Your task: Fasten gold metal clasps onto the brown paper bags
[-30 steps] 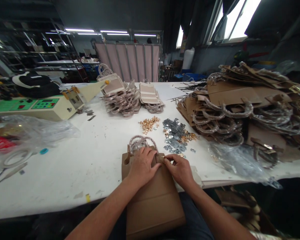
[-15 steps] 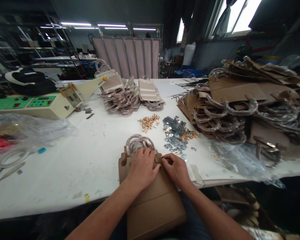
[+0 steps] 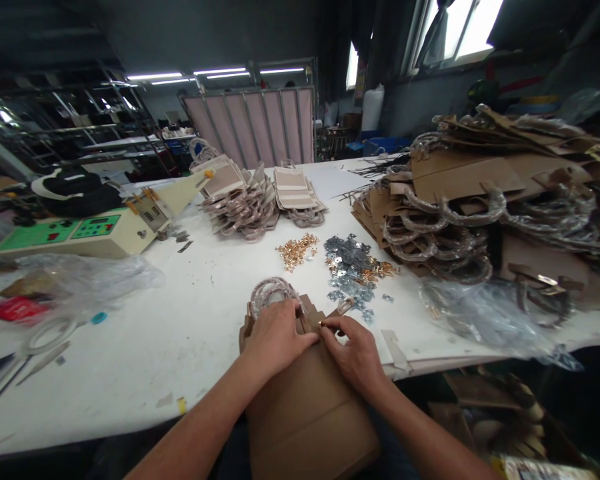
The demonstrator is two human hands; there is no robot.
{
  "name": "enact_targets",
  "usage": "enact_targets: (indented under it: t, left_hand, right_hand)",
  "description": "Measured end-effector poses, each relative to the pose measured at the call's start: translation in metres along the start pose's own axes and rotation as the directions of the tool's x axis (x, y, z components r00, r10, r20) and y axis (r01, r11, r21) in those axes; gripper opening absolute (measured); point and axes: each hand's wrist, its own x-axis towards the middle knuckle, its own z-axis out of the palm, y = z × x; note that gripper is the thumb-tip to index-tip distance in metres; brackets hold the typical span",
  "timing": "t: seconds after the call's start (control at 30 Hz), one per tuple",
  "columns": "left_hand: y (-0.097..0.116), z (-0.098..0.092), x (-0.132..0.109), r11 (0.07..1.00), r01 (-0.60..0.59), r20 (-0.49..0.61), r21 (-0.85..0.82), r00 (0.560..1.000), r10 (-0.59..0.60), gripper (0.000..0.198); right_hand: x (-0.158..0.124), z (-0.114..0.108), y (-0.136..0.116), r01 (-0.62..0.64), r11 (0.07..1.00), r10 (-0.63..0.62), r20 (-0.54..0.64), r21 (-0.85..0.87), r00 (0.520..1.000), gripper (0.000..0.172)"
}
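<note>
A brown handbag (image 3: 310, 413) leans upright against the table's front edge, its plastic-wrapped handles (image 3: 273, 288) at the top. My left hand (image 3: 275, 337) is closed over the bag's upper edge, thumb lying on the front panel; the fingertips are hidden behind it. Beside that thumb, my right hand (image 3: 355, 350) pinches a small gold metal fitting (image 3: 322, 324) between thumb and forefinger, at the bag's brown strap tab (image 3: 312, 317). A strip with a metal plate (image 3: 345, 307) sticks out just beyond the right hand.
Loose gold fittings (image 3: 296, 251) and grey metal plates (image 3: 350, 260) lie beyond the bag. Brown bags (image 3: 465, 180) are piled at the right, near clear plastic (image 3: 490, 327). Beige bags (image 3: 247, 200) are stacked at the back. A cream machine (image 3: 95, 233) and a tape roll (image 3: 53, 333) are at left.
The view has shifted slightly. My left hand has slid a little left off the strap tab, baring more of it. My right hand still pinches the gold fitting there.
</note>
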Motion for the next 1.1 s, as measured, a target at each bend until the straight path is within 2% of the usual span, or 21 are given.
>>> enact_targets:
  t: [0.13,0.2,0.3,0.43,0.67,0.87,1.0,1.1]
  left_hand:
    - [0.006,-0.015,0.0,0.993,0.057,0.075,-0.103,0.996,-0.049,0.043]
    - [0.011,-0.019,-0.002,0.986,0.062,0.075,-0.158,0.996,-0.051,0.042]
    - [0.018,-0.019,-0.006,0.971,0.079,0.044,-0.226,0.997,-0.071,0.039]
    - [0.023,-0.013,-0.011,0.948,0.089,0.023,-0.305,0.996,-0.086,0.034]
    - [0.029,-0.009,-0.02,0.924,0.048,-0.06,-0.378,0.995,-0.077,0.025]
    - [0.038,-0.008,-0.028,0.932,-0.013,-0.174,-0.361,0.983,-0.054,0.02]
    - [0.036,-0.015,-0.029,0.93,-0.106,-0.231,-0.351,0.973,0.024,0.019]
    - [0.033,-0.019,-0.03,0.914,-0.135,-0.225,-0.383,0.973,0.049,0.018]
  right_hand:
    - [-0.006,-0.005,-0.003,0.097,0.995,-0.098,-0.025,-0.037,0.995,0.015]
    - [-0.008,-0.007,-0.002,0.124,0.99,-0.126,-0.02,-0.069,0.992,0.019]
    - [-0.01,-0.01,0.0,0.135,0.979,-0.132,0.027,-0.154,0.991,0.027]
    - [-0.011,-0.015,-0.003,0.121,0.968,-0.104,0.085,-0.221,0.991,0.025]
    - [-0.004,-0.028,-0.018,0.087,0.984,-0.054,0.205,-0.157,0.977,0.017]
    - [0.001,-0.035,-0.023,0.106,0.992,-0.081,0.286,-0.074,0.955,0.016]
    - [0.004,-0.039,-0.028,-0.013,0.995,-0.014,0.261,0.1,0.965,0.016]
    - [0.009,-0.045,-0.031,-0.097,0.985,0.055,0.275,0.143,0.96,0.032]
